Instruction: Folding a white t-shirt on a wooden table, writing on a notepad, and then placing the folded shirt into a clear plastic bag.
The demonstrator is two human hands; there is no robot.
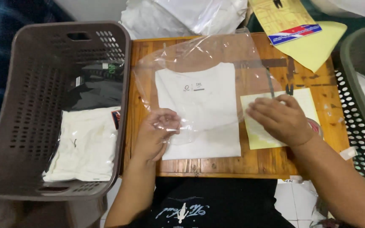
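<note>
Left hand (155,134): pinches the clear bag (203,80) near the table's (224,166) front edge.
Right hand (281,118): flat, fingers spread, on the yellow paper (258,139) (right side).
Shirt (199,109): white, folded, middle of table, under the bag.
Basket (30,105): left, holds bagged shirts.

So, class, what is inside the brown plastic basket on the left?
The brown basket holds a bagged white garment in front and a bagged black garment behind it. Anything beneath them is covered.

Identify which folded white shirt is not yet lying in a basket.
The folded white shirt on the wooden table, under the clear plastic bag. The other white shirt lies bagged in the brown basket.
</note>
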